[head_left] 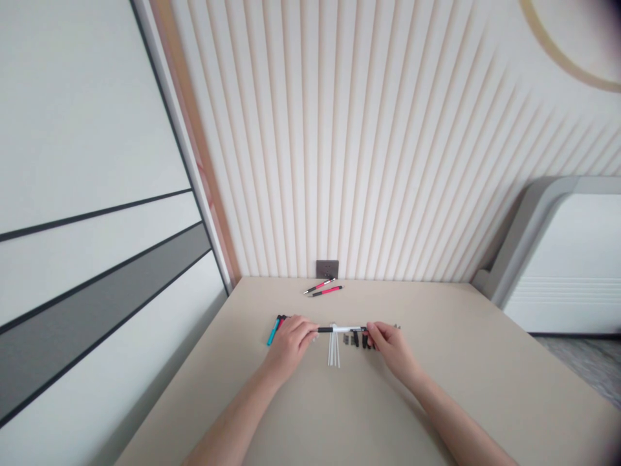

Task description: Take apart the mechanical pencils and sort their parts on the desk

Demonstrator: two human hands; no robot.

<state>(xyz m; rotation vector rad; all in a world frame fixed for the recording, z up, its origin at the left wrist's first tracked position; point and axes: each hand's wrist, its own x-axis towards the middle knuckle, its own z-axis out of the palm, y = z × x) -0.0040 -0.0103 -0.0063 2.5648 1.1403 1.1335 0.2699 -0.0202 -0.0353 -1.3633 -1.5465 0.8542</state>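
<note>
Between my two hands a white pen [342, 329] with a black grip is held level above the table. My left hand [294, 331] pinches its black grip end. My right hand [385, 336] pinches the other end, at the black clip. Under the pen lie several thin white sticks [334, 355], like refills, side by side. Small grey pieces [348, 339] and black clip-like parts [356, 340] lie close to my right hand, partly hidden by it. A blue pen barrel [273, 331] and a dark red one show beside my left hand, which covers part of them.
Two red and black pens [326, 291] lie at the back of the beige table [339, 414], near a dark wall socket [327, 268]. A ribbed wall panel [339, 142] rises behind the table. A white cabinet [97, 259] stands along the left, and a grey-white headboard-like piece [557, 252] to the right.
</note>
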